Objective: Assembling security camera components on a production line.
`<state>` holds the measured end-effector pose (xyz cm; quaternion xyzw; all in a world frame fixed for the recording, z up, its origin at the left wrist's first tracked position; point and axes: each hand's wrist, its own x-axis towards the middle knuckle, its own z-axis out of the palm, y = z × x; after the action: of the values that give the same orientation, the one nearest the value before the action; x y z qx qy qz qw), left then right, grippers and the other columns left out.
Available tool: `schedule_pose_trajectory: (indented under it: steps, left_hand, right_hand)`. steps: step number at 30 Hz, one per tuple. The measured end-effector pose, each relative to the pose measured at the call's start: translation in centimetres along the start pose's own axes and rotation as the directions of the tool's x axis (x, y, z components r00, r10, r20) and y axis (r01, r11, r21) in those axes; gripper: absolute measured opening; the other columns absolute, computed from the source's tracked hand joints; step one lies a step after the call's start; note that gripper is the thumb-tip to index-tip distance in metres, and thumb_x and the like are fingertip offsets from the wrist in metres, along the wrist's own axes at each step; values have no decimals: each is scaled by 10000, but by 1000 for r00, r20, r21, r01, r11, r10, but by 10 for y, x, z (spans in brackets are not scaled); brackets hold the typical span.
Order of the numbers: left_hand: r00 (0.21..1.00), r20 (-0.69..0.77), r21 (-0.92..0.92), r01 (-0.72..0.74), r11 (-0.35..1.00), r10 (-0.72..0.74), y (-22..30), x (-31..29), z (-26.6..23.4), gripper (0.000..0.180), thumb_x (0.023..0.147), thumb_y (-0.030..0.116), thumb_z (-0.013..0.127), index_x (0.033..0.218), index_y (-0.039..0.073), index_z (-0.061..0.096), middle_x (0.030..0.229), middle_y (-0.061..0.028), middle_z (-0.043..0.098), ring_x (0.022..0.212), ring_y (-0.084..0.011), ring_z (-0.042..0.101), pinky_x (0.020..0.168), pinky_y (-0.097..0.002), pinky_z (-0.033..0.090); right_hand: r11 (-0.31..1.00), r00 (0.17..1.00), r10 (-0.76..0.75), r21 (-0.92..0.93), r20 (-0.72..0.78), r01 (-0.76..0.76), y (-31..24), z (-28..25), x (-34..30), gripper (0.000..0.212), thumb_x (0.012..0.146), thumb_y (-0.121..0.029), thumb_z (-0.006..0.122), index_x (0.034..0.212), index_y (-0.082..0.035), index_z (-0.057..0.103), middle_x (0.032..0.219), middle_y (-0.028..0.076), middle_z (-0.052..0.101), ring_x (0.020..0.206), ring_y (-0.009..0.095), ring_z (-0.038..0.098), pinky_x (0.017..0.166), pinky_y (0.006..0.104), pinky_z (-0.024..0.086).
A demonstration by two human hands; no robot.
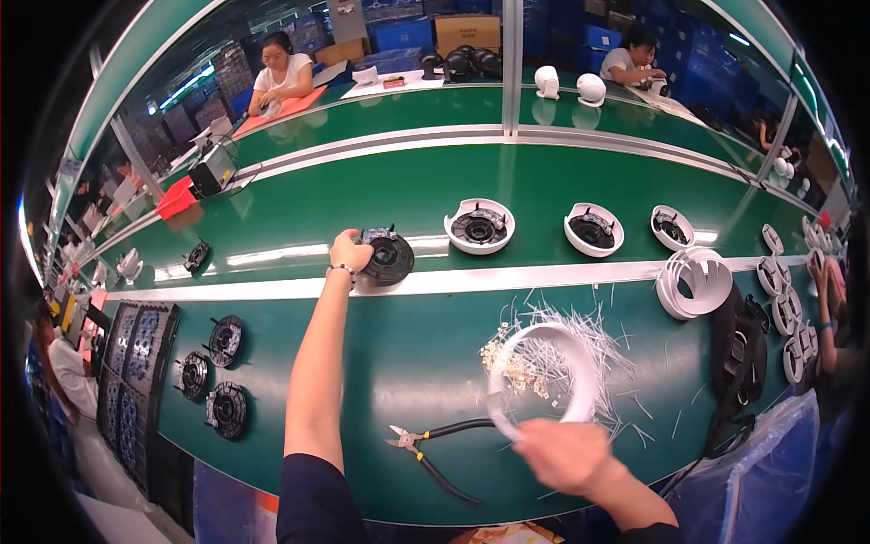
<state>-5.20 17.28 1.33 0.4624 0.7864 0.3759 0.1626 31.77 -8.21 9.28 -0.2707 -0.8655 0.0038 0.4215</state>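
Observation:
My left hand reaches to the far side of the bench and is closed on the edge of a black round plastic base. A small circuit board is fixed on top of that base. Nearer to me, my right hand grips a white plastic ring by its near rim; the hand is slightly blurred. The ring is over a heap of thin white strips and small cream-coloured pieces. Beside it lie diagonal cutters with black handles, jaws apart.
Several white housings with black bases, one here, stand along the green belt. Stacked white rings and a black bag are right. Black bases and a tray of circuit boards lie left. Other people work across and beside the line.

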Motion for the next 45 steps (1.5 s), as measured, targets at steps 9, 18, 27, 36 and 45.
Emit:
schedule_pose_trajectory:
  steps: [9, 18, 27, 36, 45]
  left_hand:
    - [942, 331, -712, 294, 638, -64, 27, -142, -58, 392, 767, 47, 547, 1141, 8, 435, 886, -80, 569, 751, -132, 577, 584, -255, 493]
    - [739, 651, -748, 586, 311, 173, 3, -199, -114, 308, 754, 139, 506, 1000, -46, 516, 922, -119, 591, 804, -179, 583, 722, -292, 484]
    - [732, 549, -831, 529, 171, 403, 7, -210, -103, 407, 859, 245, 395, 1127, -58, 440, 1069, -149, 535, 964, -214, 538, 872, -339, 419]
    - [894, 389, -909, 332, 253, 221, 41, -251, -72, 354, 880, 256, 373, 955, -38, 555, 872, -94, 608, 728, -145, 577, 684, -255, 463]
    - [764, 609, -787, 615, 47, 214, 70, -284, -45, 461, 848, 369, 340, 1043, -11, 512, 991, -136, 569, 897, -231, 564, 790, -342, 465]
  right_hand:
    - [993, 891, 31, 86, 454, -79, -47, 78, -11, 133, 723, -113, 587, 760, -20, 500, 713, 69, 470, 586, 187, 533, 460, 275, 451]
    - [972, 773, 136, 68, 620, -226, -24, 47, 35, 1031, 451, -381, 785, 1285, -77, 262, 1340, 199, 161, 1241, 408, 128, 973, 564, 131]
    - [932, 743, 121, 183, 658, -314, -2, 53, 27, 1023, 463, -345, 772, 1279, -20, 248, 1305, 220, 236, 1201, 379, 232, 992, 441, 215]
    - [164, 747, 628, 902, 216, -399, 3, 54, 25, 1040, 503, -117, 798, 1305, -6, 145, 1292, 140, 255, 1180, 232, 315, 958, 326, 308]
    - [796, 873, 488, 404, 15, -451, -18, 69, 14, 1122, 497, -363, 807, 1309, 6, 126, 1266, 182, 235, 1182, 290, 297, 976, 378, 270]
